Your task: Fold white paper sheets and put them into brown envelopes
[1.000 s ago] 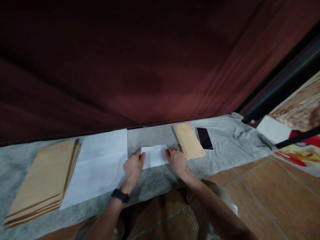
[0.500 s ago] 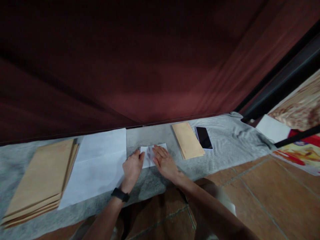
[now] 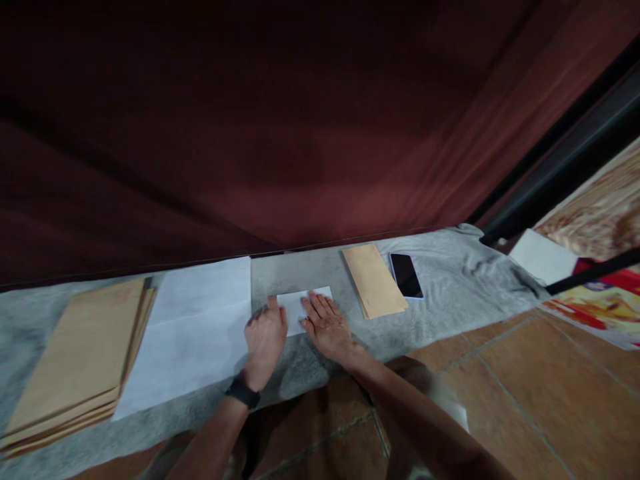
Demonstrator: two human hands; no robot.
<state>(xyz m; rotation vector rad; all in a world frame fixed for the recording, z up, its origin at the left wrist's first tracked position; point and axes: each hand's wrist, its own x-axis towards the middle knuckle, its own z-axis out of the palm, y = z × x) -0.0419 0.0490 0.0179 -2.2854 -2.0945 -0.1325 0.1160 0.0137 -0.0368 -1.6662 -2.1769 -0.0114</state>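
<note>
A small folded white paper (image 3: 291,308) lies flat on the grey cloth in front of me. My right hand (image 3: 327,328) rests palm down over its right part, fingers stretched out and apart. At the paper's left edge is my left hand (image 3: 265,337), its fingers curled in and its thumb by the edge; the exact grip is partly hidden. A dark band (image 3: 243,393) circles the left wrist. To the left of that hand is a large white sheet (image 3: 200,333) with a crease across it.
Brown envelopes (image 3: 80,353) are stacked at the far left. Smaller brown envelopes (image 3: 375,280) lie right of my hands, beside a dark-screened phone (image 3: 407,275). A dark red curtain (image 3: 310,167) hangs behind the grey cloth (image 3: 465,287). Tiled floor (image 3: 545,387) shows at the right.
The raised fold and shadow in the middle of the small paper have gone; it now lies flatter. My right hand has shifted slightly left on it.
</note>
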